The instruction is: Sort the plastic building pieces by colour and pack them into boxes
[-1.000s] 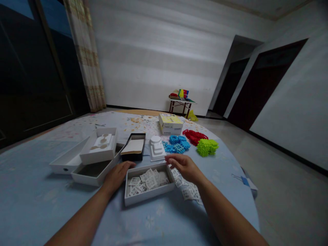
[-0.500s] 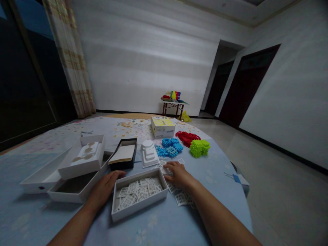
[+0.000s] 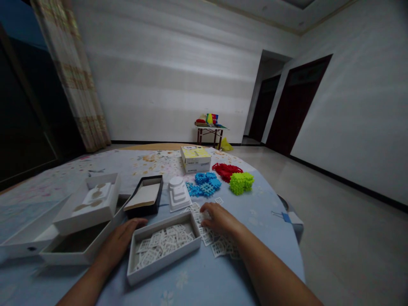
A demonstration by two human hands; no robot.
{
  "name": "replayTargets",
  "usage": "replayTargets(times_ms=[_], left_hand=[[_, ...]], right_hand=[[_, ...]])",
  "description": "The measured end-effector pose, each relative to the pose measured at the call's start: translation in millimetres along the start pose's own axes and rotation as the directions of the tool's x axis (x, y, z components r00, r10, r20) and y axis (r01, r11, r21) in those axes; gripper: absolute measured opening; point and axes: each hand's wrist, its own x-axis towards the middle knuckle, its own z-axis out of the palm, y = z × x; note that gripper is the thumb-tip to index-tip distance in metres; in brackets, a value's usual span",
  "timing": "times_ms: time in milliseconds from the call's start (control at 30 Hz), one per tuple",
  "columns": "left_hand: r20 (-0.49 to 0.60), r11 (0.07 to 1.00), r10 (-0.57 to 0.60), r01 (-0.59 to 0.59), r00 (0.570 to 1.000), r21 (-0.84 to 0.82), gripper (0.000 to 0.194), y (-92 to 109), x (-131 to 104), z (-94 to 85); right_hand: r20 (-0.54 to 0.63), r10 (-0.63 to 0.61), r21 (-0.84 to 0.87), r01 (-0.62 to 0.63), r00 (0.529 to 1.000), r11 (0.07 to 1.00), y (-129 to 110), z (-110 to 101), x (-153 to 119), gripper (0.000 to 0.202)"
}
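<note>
A shallow white box (image 3: 164,265) holds a heap of small white lattice pieces (image 3: 164,244). My left hand (image 3: 119,240) rests on the tablecloth along the box's left side, its fingers stretched forward and holding nothing visible. To the right of the box, my right hand (image 3: 219,219) arches over a loose spread of the same white lattice pieces (image 3: 219,246). Its thumb and index finger are apart, with whitish pieces showing in the gap; the other fingertips are partly hidden. A white moulded tray (image 3: 177,195) lies just beyond the box.
Stacked white boxes (image 3: 86,208) and an open black box (image 3: 145,195) stand left. Blue (image 3: 205,185), red (image 3: 227,170) and green (image 3: 241,182) interlocking pieces lie beyond my right hand, near a yellow-and-white box (image 3: 196,159). The round table's edge (image 3: 295,238) curves at right.
The view has turned slightly right, so everything sits further left. My right hand has shifted a little over the loose pieces, its thumb and index finger still apart. My left hand stays beside the box.
</note>
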Motion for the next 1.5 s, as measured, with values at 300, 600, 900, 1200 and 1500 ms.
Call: replayTargets(times_ms=[300,600,900,1200,1500], left_hand=[[-0.025,0.999,-0.015,0.014,1.0,-0.039,0.05,11.0,-7.3,1.3],[-0.014,0.999,0.014,-0.015,1.0,-0.029,0.048,6.3,-7.0,5.1],[-0.022,0.999,0.03,-0.031,0.999,-0.021,0.047,1.5,-4.1,6.5],[-0.017,0.999,0.018,-0.019,1.0,-0.035,0.048,8.8,-7.3,5.5],[-0.025,0.998,0.029,-0.031,0.999,-0.06,0.048,7.9,-6.5,5.1]], right_hand=[[-0.094,-0.006,0.181,0.022,0.996,0.983,8.1,1.6,2.5,0.032],[-0.379,0.099,0.482,0.105,0.92,0.87,12.0,-16.5,2.1,0.021],[-0.303,-0.104,0.526,0.257,0.947,0.811,-73.0,-10.7,5.5,0.026],[-0.221,-0.12,0.564,0.227,0.968,0.794,-68.7,-0.5,0.5,0.028],[-0.298,-0.001,0.286,0.09,0.955,0.954,-6.4,-12.5,-5.6,0.03]])
